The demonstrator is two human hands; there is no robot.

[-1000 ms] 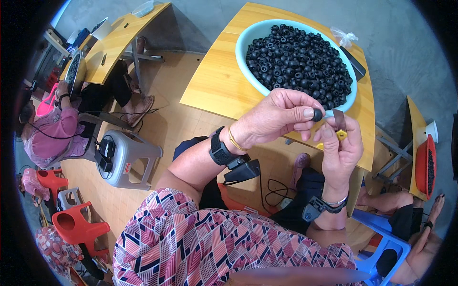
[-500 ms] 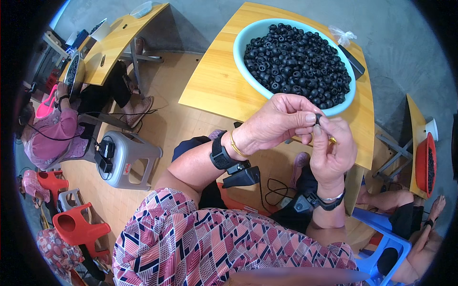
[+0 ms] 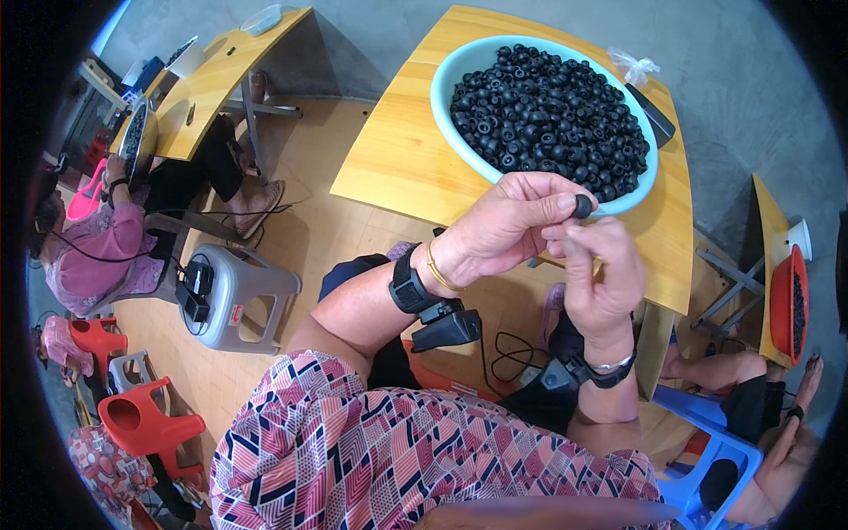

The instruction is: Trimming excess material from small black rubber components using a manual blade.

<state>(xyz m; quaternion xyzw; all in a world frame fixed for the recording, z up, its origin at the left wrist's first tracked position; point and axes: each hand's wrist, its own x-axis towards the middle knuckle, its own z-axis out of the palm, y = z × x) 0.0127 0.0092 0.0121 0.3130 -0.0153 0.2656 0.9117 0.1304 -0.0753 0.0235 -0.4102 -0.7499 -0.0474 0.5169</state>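
We note left hand [image 3: 503, 231] pinching small black ring [image 3: 582, 206] at fingertips. Right hand [image 3: 603, 281] closed, touching it at 5 o'clock. Turquoise bowl [image 3: 459, 141] of black rings on bench [image 3: 406, 159], 12 o'clock.

Grey plastic stool [image 3: 237, 296] on the wooden floor, red stools [image 3: 141, 424] lower left. Second counter [image 3: 221, 75] up left, someone in pink [image 3: 93, 256] sitting beside it. Red bowl [image 3: 789, 305] far right. Blue chair [image 3: 715, 450] below it.
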